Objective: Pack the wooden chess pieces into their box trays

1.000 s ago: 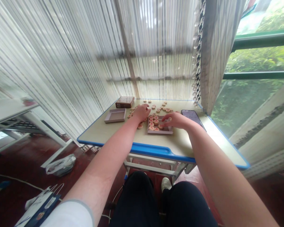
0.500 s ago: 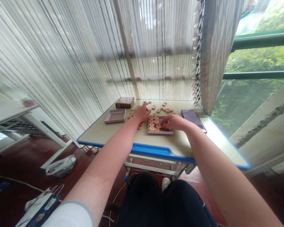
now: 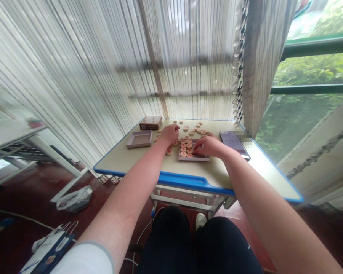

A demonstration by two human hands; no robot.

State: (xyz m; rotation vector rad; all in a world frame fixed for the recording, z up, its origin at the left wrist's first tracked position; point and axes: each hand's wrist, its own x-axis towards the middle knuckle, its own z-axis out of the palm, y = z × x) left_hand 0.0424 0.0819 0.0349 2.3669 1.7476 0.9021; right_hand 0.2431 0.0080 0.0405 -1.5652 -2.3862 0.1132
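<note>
Round wooden xiangqi pieces with red characters (image 3: pixel 189 146) stand in two columns in the left part of a shallow pale box (image 3: pixel 194 159). My right hand (image 3: pixel 210 147) is inside the box, just right of the columns. Its fingers are bent and a little apart, with no piece visible between them. Over the loose pieces on the table, my left hand (image 3: pixel 170 134) has its fingers curled in. Whatever they hold, if anything, is hidden. Some loose xiangqi pieces (image 3: pixel 169 152) lie beside and under my left wrist.
More loose pieces (image 3: pixel 202 132) lie behind the box on the blue-edged table (image 3: pixel 125 161). To the left are a shallow tray-like box half (image 3: pixel 139 139) and a brown box (image 3: pixel 151 122). A phone (image 3: pixel 234 144) lies at the right. Curtains hang behind the table.
My right fingers slid a piece leftward into the second column, then came off it slightly. My left hand stayed over the loose pieces, its pointing finger curling in.
</note>
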